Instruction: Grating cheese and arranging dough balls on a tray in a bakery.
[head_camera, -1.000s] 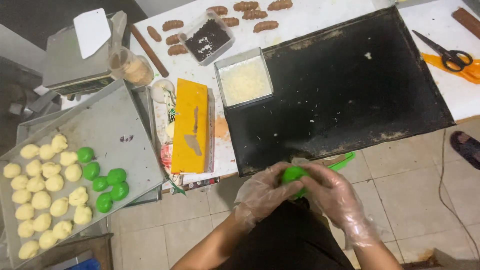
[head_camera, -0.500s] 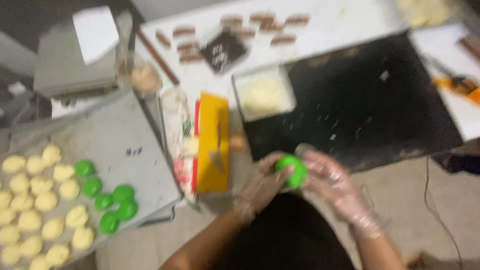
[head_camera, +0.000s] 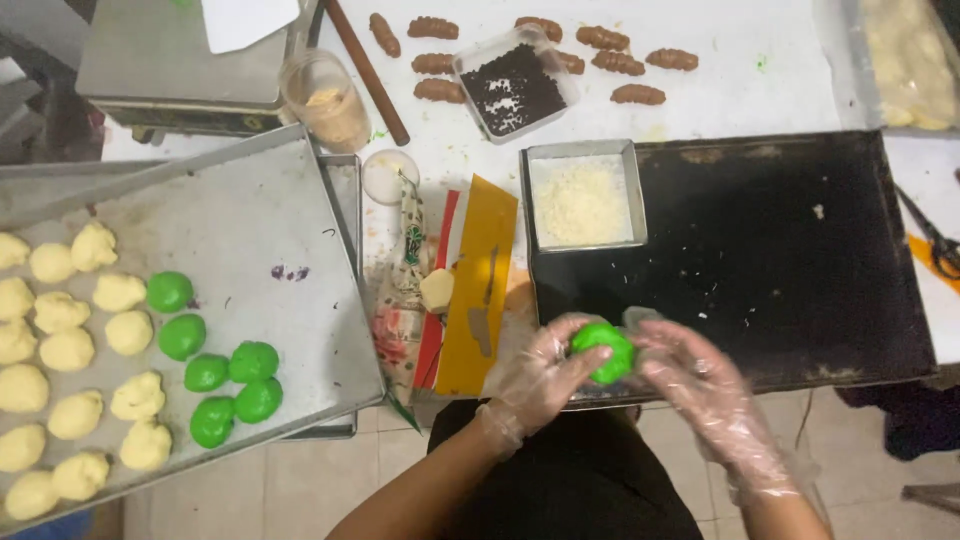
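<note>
Green dough ball (head_camera: 603, 352) held between both gloved hands, above near edge of black baking tray (head_camera: 800, 260). Left hand (head_camera: 540, 375) cups ball from below, fingers curled against it; right hand (head_camera: 700, 385) closes on other side (loose plastic gloves on both). Dough looks soft, light, easily dented; likely tacky, so best cradled in palms, not pinched. Square tin of grated white shreds (head_camera: 583, 198) on tray just beyond hands. Metal tray (head_camera: 260, 230) at left carries green and pale balls.

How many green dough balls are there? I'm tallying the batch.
7: six on the metal tray at the left, beside the pale balls, at; one between both gloved hands.
</note>
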